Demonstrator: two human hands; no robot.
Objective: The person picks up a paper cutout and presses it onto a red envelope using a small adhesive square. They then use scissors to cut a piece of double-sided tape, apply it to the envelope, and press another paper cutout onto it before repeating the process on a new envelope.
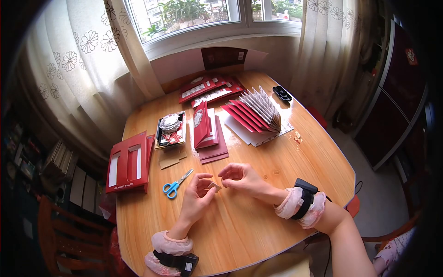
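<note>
My left hand (198, 195) pinches a small tan piece (214, 186) between thumb and fingers, above the near part of the table. Close on its right, my right hand (242, 177) has thumb and fingertips drawn together near that piece; anything between them is too small to make out. Blue-handled scissors (171, 189) lie left of my left hand, blades pointing away. Flat tan sheets (170, 161) rest behind the scissors. Farther back, red folded cards (203, 127) stand on flat dark pink cards (215, 156).
On the wooden table (258, 221) are red money wallet packages (127, 166), a tray (170, 131) with decorative labels, a fanned paper stack (258, 113), more red packages (210, 88), a black object (282, 94) and small scraps (297, 137). A wooden chair (69, 240) stands left.
</note>
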